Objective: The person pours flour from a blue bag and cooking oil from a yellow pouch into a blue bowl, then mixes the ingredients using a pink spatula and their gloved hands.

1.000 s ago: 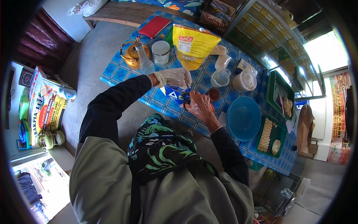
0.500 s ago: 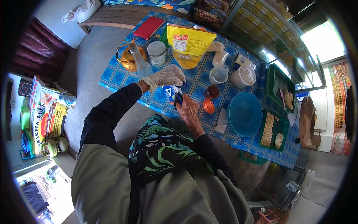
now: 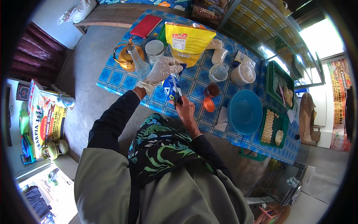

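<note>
Scissors (image 3: 175, 89) in my bare right hand (image 3: 185, 112) cut the blue sachet (image 3: 168, 86) my gloved left hand (image 3: 161, 70) pinches near the yellow pouch (image 3: 188, 43); I should keep the sachet upright.

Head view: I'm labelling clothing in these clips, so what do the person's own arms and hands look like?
Both arms wear long black sleeves under a loose olive-grey garment. The left hand is covered by a thin, whitish disposable glove, wrinkled at the wrist. The right hand is bare, with no glove, ring or watch visible.
</note>
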`<state>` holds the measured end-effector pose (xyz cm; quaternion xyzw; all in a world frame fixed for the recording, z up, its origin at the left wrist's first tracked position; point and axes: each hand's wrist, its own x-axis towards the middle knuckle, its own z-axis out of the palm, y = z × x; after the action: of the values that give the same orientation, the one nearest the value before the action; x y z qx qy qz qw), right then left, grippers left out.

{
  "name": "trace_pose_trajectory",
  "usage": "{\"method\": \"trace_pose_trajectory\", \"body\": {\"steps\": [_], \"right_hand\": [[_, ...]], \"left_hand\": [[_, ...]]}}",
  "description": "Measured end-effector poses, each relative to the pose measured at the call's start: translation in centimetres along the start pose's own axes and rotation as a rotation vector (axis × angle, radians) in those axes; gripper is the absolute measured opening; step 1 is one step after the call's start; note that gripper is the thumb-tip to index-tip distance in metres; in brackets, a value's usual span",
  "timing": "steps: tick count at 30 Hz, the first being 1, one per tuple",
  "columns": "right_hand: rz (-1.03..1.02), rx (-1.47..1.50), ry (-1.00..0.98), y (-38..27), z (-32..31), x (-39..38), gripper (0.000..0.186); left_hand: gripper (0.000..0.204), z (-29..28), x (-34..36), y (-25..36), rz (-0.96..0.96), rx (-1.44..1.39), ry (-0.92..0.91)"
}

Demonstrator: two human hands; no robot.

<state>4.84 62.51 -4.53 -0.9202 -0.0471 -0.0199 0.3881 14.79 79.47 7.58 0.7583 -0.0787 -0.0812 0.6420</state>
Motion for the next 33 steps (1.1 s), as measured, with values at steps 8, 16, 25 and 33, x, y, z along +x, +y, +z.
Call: {"method": "trace_pose_trajectory", "body": {"steps": [8, 16, 25, 33], "right_hand": [[0.508, 0.48, -0.096, 2.1, 0.5, 1.2, 0.037], [0.618, 0.411, -0.175, 3.7, 0.1, 3.5, 0.028], [0.126, -0.33, 0.037, 5.2, 0.6, 2.9, 0.026], [-0.212, 0.069, -0.161, 2.5, 1.2, 5.2, 0.063]], "left_hand": [[0.015, 1.3, -8.3, -12.1, 0.012, -0.187, 0.742], [0.033, 3.9, -8.5, -17.9, -0.249, -0.539, 0.623], [0.049, 4.9, -7.4, -15.1, -0.402, -0.344, 0.373], [0.063, 2.6, -8.8, -19.3, -0.45, -0.421, 0.206]]}}
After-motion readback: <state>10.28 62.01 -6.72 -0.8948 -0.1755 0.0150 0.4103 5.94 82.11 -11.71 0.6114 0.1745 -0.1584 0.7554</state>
